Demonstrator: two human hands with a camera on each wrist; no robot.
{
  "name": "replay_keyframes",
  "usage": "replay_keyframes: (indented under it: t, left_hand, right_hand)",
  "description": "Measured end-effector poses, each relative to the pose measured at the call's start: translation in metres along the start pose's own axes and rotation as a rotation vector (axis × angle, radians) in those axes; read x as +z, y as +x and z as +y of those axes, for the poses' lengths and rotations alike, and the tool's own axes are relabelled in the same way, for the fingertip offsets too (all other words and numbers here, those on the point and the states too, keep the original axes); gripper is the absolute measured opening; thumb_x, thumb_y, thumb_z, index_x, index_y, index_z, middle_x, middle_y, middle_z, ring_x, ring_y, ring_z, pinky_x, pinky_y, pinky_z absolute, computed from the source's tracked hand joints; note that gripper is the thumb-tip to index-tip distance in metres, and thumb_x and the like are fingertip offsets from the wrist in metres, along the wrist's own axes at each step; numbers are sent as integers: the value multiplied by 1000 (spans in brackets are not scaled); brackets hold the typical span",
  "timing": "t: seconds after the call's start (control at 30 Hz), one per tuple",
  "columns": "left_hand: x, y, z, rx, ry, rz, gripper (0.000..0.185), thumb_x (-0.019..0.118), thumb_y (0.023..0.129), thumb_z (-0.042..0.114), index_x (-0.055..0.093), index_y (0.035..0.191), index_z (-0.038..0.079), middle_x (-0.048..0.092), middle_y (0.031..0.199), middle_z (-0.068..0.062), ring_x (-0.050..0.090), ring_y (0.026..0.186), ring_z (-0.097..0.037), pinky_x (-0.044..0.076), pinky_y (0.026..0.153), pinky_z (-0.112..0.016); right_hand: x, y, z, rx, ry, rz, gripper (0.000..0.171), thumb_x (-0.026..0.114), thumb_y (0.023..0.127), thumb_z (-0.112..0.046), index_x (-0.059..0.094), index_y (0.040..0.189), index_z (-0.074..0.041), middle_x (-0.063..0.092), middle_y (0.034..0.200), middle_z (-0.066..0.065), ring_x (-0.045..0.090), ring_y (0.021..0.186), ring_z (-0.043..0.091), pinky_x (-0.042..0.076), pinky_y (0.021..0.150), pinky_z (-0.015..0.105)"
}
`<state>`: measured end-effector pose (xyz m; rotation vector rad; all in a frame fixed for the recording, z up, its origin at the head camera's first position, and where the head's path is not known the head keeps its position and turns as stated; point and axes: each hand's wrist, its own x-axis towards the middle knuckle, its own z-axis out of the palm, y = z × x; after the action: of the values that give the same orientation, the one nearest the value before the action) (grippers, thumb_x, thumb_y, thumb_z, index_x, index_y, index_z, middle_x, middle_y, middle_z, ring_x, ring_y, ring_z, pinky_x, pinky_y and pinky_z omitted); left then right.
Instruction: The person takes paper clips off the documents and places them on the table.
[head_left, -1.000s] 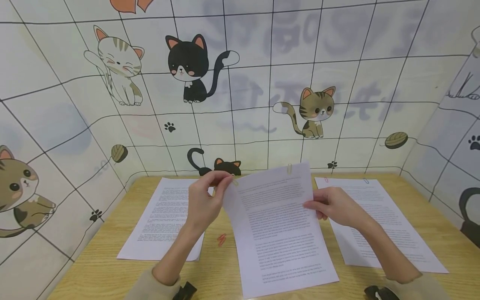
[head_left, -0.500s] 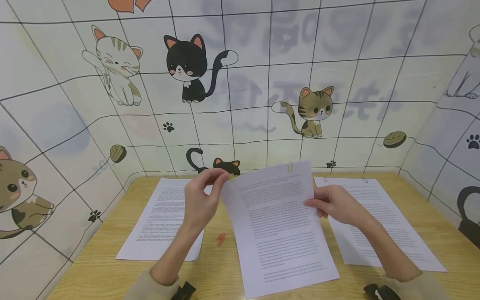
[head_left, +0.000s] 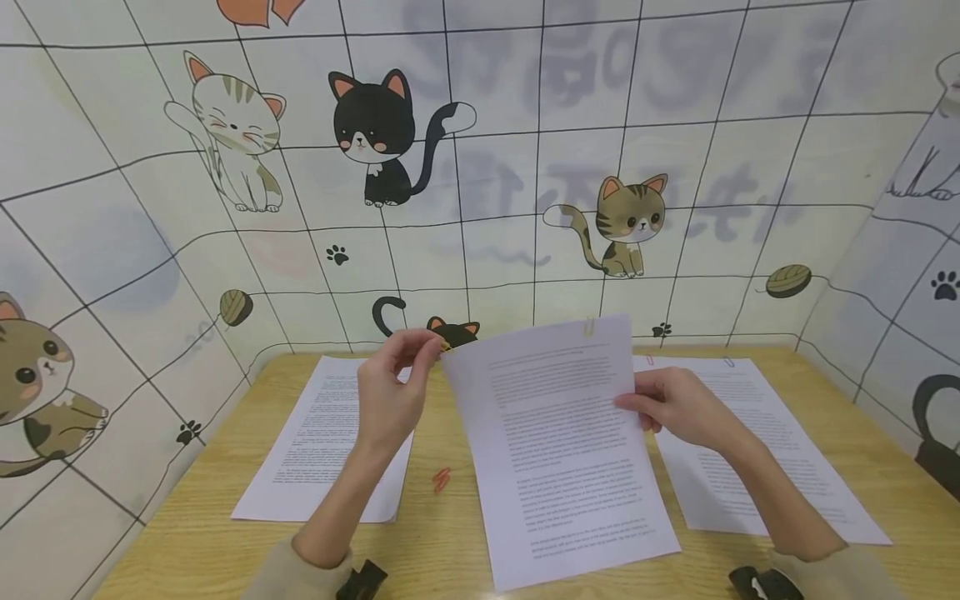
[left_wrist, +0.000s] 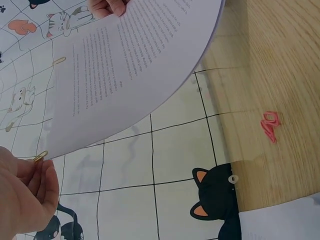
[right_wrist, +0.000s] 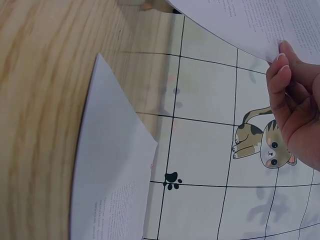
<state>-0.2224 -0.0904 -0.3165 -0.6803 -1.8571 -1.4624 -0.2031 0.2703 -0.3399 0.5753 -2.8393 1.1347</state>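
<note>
A set of printed sheets (head_left: 562,442) is held up tilted over the wooden table (head_left: 450,542). My left hand (head_left: 432,342) pinches a yellow paper clip (left_wrist: 40,156) at the sheets' top left corner. My right hand (head_left: 633,407) grips the sheets' right edge, thumb on the front and fingers (right_wrist: 278,70) curled behind. A second yellow clip (head_left: 589,327) sits on the top edge near the right corner. On the table a red paper clip (head_left: 442,479) lies loose, just left of the held sheets.
One printed stack (head_left: 330,442) lies flat on the left. Another stack (head_left: 757,450) lies on the right with a pink clip (head_left: 649,360) and a blue clip (head_left: 729,362) on its top edge. Cat-patterned walls (head_left: 525,167) close in the back and sides.
The held sheets have lifted a little and turned slightly. My left hand has moved up and left with the clip. The right hand keeps its grip.
</note>
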Motion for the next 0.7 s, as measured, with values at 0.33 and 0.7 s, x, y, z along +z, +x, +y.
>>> replay_keyframes:
  t: [0.33, 0.7]
  left_hand:
    - [-6, 0, -3, -121, -16, -14, 6, 70, 95, 4, 70, 98, -1, 71, 85, -9, 66, 74, -11, 55, 71, -21]
    - [-15, -6, -20, -283, 32, -105, 5, 71, 94, 3, 72, 98, 2, 71, 86, -12, 67, 72, -13, 57, 70, -24]
  right_hand:
    - [-3, -1, 2, 25, 6, 12, 9, 68, 96, -10, 70, 101, -4, 54, 61, -2, 51, 56, 13, 32, 49, 22]
    - [-4, -2, 4, 33, 21, 15, 9, 69, 96, -10, 70, 101, -3, 54, 62, -1, 52, 57, 13, 34, 49, 22]
